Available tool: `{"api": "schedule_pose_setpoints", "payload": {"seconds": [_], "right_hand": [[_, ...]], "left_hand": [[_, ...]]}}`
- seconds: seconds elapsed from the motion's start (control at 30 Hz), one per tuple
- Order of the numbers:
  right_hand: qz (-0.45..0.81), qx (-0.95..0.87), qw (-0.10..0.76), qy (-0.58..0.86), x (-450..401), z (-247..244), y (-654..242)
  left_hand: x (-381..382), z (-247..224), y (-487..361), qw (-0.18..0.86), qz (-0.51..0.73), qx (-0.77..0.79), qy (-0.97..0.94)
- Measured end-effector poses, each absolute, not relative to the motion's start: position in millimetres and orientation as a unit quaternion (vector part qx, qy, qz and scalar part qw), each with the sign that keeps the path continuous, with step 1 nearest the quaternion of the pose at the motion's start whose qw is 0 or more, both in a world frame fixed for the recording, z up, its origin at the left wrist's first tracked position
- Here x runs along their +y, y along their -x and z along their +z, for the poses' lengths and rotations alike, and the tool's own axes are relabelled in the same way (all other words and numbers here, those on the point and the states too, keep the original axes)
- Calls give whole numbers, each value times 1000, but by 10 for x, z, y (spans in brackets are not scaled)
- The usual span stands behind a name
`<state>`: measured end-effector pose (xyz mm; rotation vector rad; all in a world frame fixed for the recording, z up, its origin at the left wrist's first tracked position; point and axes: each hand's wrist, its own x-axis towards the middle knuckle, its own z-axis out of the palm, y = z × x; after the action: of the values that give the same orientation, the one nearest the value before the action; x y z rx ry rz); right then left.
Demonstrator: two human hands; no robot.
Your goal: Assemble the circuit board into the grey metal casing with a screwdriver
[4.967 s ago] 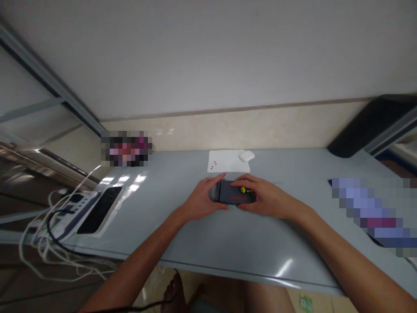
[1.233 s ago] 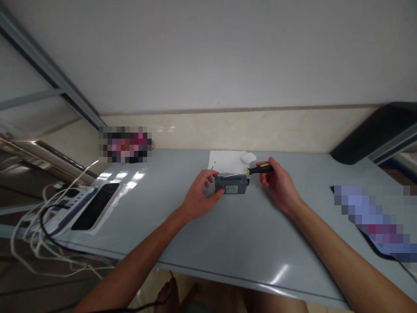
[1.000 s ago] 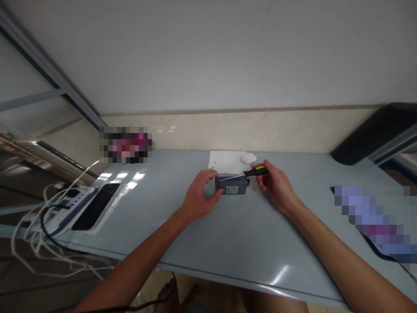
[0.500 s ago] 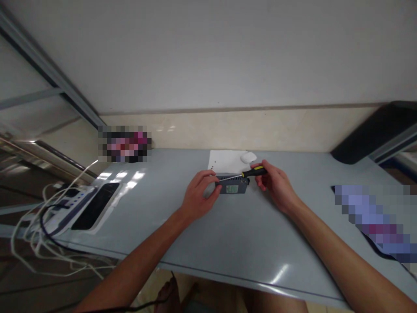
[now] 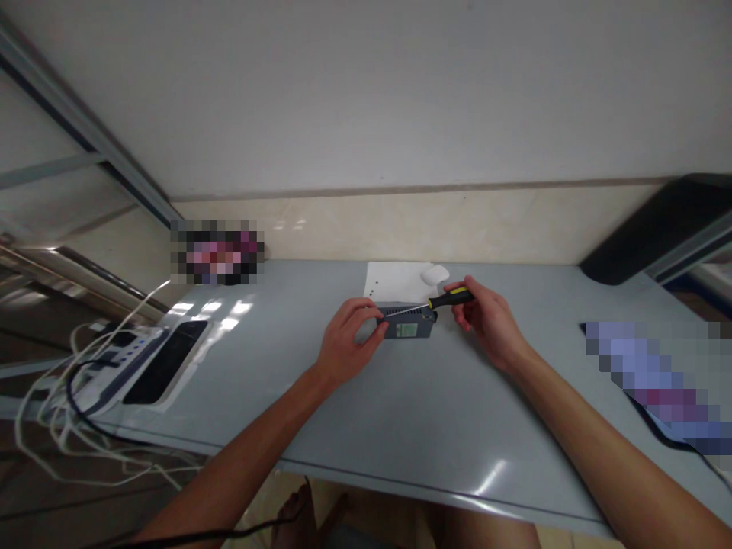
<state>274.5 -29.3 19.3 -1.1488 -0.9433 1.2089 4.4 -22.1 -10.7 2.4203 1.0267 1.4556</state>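
A small dark grey metal box [image 5: 424, 329] with a row of vent slots and a pale green label stands on the table. My left hand [image 5: 351, 335] grips its left end between thumb and fingers. In my right hand [image 5: 486, 316] is a black and yellow screwdriver [image 5: 451, 297], held by its handle at the box's upper right. Its thin shaft points left along the top of the box, with the tip close to my left fingertips. Whether the tip touches a screw is too small to tell.
Behind the box lies a white sheet of paper [image 5: 394, 278] with several small dark dots, and a white rounded object [image 5: 435, 275]. A phone [image 5: 165, 362], a power strip [image 5: 123, 366] and tangled cables [image 5: 54, 435] are at left. A black cylinder [image 5: 646, 236] leans at right.
My right hand and the screwdriver have shifted slightly to the right and up. My left hand still holds the box in about the same place.
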Motion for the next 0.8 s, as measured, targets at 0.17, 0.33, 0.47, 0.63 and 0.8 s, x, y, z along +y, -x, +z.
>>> {"api": "schedule_pose_setpoints", "payload": {"seconds": [0.17, 0.33, 0.47, 0.63, 0.8], "right_hand": [[525, -420, 564, 479, -306, 184, -2735], [521, -427, 571, 470, -309, 183, -2741], [520, -424, 578, 464, -306, 185, -2745], [513, -426, 586, 460, -300, 176, -2743], [513, -421, 589, 462, -297, 158, -2743]], "left_hand": [[-200, -128, -46, 45, 497, 322, -805], [-191, -140, -50, 30, 505, 309, -805], [-185, -146, -52, 26, 506, 310, -804], [-180, -144, -51, 18, 512, 304, -803], [-172, -154, -48, 12, 517, 307, -799]]}}
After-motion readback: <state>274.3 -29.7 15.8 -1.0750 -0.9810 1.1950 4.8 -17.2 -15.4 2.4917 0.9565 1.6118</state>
